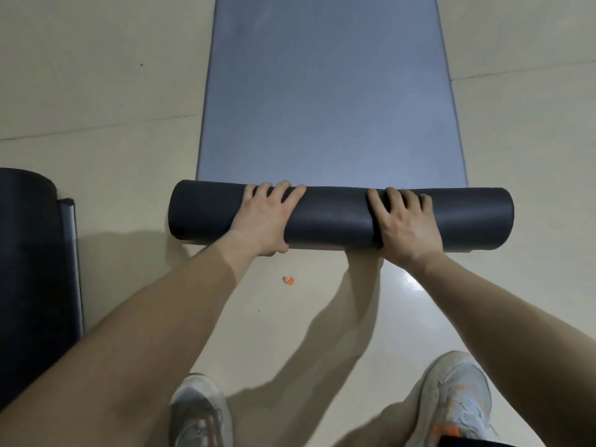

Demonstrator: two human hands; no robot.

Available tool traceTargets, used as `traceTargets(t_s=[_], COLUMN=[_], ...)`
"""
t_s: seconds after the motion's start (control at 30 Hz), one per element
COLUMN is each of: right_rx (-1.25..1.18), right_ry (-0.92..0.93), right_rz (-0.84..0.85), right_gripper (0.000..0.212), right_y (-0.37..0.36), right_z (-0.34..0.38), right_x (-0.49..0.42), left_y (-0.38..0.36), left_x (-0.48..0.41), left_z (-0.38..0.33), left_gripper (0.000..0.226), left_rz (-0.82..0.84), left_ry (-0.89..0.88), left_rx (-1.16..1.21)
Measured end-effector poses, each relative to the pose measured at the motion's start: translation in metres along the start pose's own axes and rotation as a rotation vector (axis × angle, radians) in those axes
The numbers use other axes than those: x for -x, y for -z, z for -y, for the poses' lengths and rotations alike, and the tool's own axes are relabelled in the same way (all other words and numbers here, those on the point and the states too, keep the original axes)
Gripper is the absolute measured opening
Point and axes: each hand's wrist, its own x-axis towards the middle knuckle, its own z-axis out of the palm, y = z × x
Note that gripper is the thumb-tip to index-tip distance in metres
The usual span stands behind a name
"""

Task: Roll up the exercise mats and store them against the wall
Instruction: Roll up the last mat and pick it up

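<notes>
A blue-grey exercise mat (329, 91) lies flat on the pale floor and stretches away from me. Its near end is wound into a dark roll (335, 217) lying crosswise in front of me. My left hand (264, 217) sits on the left half of the roll, fingers draped over the top and thumb tucked against the near side. My right hand (403, 224) holds the right half the same way. Both roll ends stick out past my hands.
A second dark rolled mat (29, 253) lies at the left edge, its loose edge facing right. A small orange scrap (288, 281) lies on the floor just below the roll. My two light sneakers (200, 411) (458, 391) stand at the bottom.
</notes>
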Motion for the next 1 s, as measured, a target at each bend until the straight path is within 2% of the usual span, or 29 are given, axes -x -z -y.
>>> traceTargets(t_s=[0.13, 0.3, 0.33, 0.43, 0.5, 0.57, 0.67, 0.73, 0.83, 0.93, 1.0], right_rx=[-0.097, -0.183, -0.193, -0.135, -0.139, -0.201, -0.266, -0.288, -0.225, -0.145, -0.130], right_ry=[0.067, 0.190, 0.190, 0.142, 0.096, 0.080, 0.103, 0.114, 0.104, 0.042, 0.031], right_rz=[0.192, 0.410, 0.387, 0.170, 0.142, 0.191, 0.182, 0.169, -0.015, 0.012, 0.013], right_gripper=[0.107, 0.108, 0.110, 0.120, 0.132, 0.133, 0.122, 0.121, 0.114, 0.136, 0.138], right_y=[0.021, 0.025, 0.025, 0.014, 0.006, 0.009, 0.023, 0.030, 0.018, 0.002, 0.006], right_z=[0.000, -0.005, -0.005, 0.014, 0.032, 0.034, 0.017, 0.010, 0.018, 0.027, 0.024], right_x=[0.018, 0.070, 0.079, 0.110, 0.122, 0.111, 0.069, 0.055, 0.070, 0.072, 0.045], left_y=[0.024, 0.018, 0.016, 0.020, 0.028, 0.035, 0.025, 0.004, -0.009, 0.004, 0.008], left_x=[0.014, 0.063, 0.066, 0.060, 0.054, 0.061, 0.093, 0.106, 0.084, 0.052, 0.043], left_z=[-0.001, -0.027, -0.029, -0.024, -0.019, -0.018, -0.033, -0.046, -0.038, -0.019, -0.017], left_gripper=[0.118, 0.111, 0.107, 0.108, 0.114, 0.110, 0.073, 0.055, 0.047, 0.044, 0.046], left_rz=[0.198, 0.480, 0.505, 0.583, 0.602, 0.497, 0.031, -0.140, -0.219, -0.176, -0.227], left_ry=[-0.032, -0.051, -0.052, -0.015, 0.000, 0.060, 0.237, 0.289, 0.282, 0.270, 0.307], left_rx=[0.088, 0.327, 0.372, 0.468, 0.479, 0.453, 0.294, 0.255, 0.317, 0.444, 0.485])
